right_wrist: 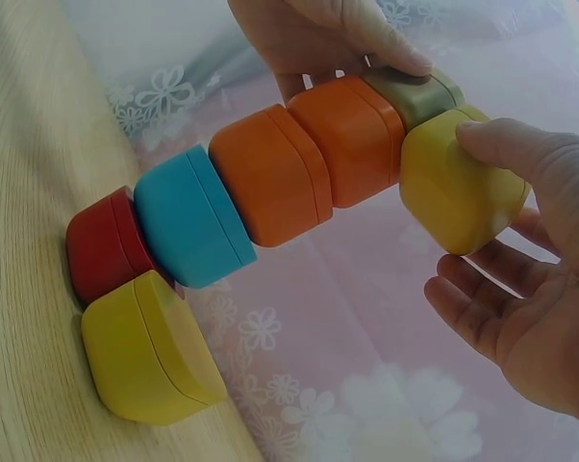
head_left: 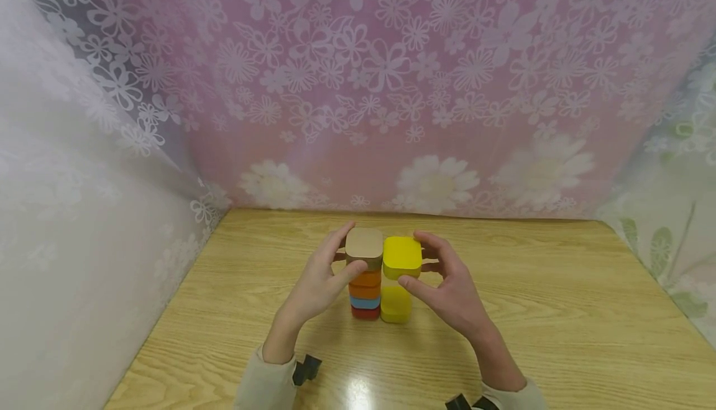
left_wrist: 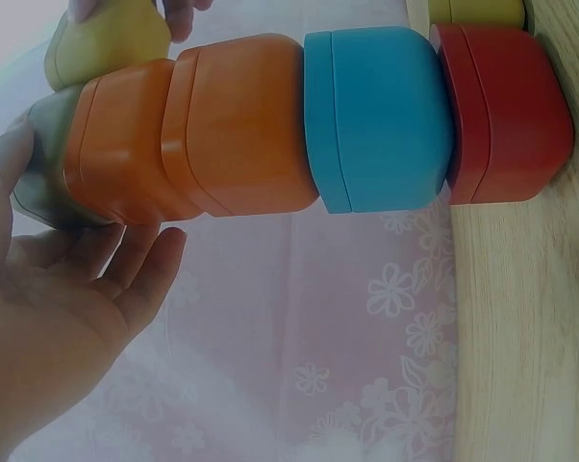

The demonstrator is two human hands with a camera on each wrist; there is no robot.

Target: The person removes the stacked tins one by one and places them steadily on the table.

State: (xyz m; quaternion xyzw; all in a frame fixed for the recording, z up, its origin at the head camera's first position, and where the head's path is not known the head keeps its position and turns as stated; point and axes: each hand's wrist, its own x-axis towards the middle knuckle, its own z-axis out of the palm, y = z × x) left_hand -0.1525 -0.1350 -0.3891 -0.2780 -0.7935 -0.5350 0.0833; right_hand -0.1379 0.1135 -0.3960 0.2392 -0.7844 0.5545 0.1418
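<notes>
- left hand [head_left: 317,286] fingers curl on tan box [head_left: 364,245] topping stack [head_left: 365,292]
- right hand [head_left: 447,289] pinches yellow box [head_left: 402,256], airborne
- lower yellow box [head_left: 396,304] half hidden

Person w/ two bare hands, pale beige long sleeves [head_left: 268,385]; black cam mount [head_left: 306,369] strapped at each wrist.

The head camera looks forward and down over the bench [head_left: 503,310] at the block stack [head_left: 365,286]. Both wrist cameras sit close, viewing that same stack [left_wrist: 299,135] [right_wrist: 270,183] sideways from opposite flanks.
</notes>
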